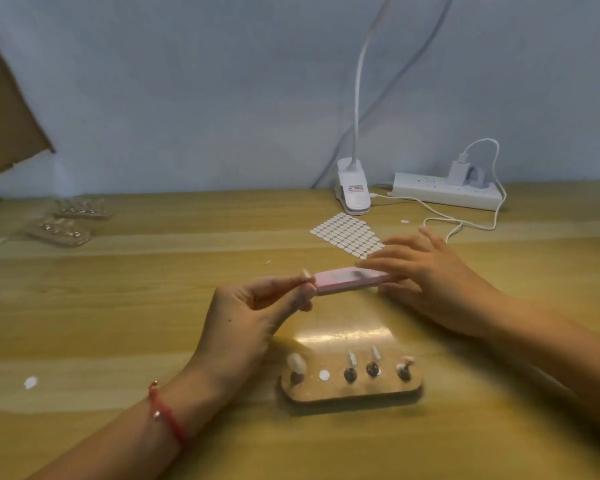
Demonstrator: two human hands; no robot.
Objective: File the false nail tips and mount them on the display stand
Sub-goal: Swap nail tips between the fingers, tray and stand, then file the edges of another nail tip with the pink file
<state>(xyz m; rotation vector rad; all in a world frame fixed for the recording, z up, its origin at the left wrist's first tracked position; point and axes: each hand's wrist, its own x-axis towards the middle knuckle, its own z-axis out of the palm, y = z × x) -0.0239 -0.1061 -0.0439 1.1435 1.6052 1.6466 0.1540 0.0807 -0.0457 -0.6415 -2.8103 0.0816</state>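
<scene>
Left hand (257, 306) pinches a false nail tip (305, 274) at the 9 o'clock end of the pink buffer block (347, 279). Right hand (430, 271) grasps its 3 o'clock end. The tip is probably light, thin and slippery, so pinch its sides. Display stand (352, 393) lies at 6 o'clock.

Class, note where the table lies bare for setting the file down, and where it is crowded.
Bare: table left of the left hand, up to the spare stands; right of the right hand, short of the cable. Crowded: between hands, file and stand; around sticker sheet, lamp clip.
</scene>
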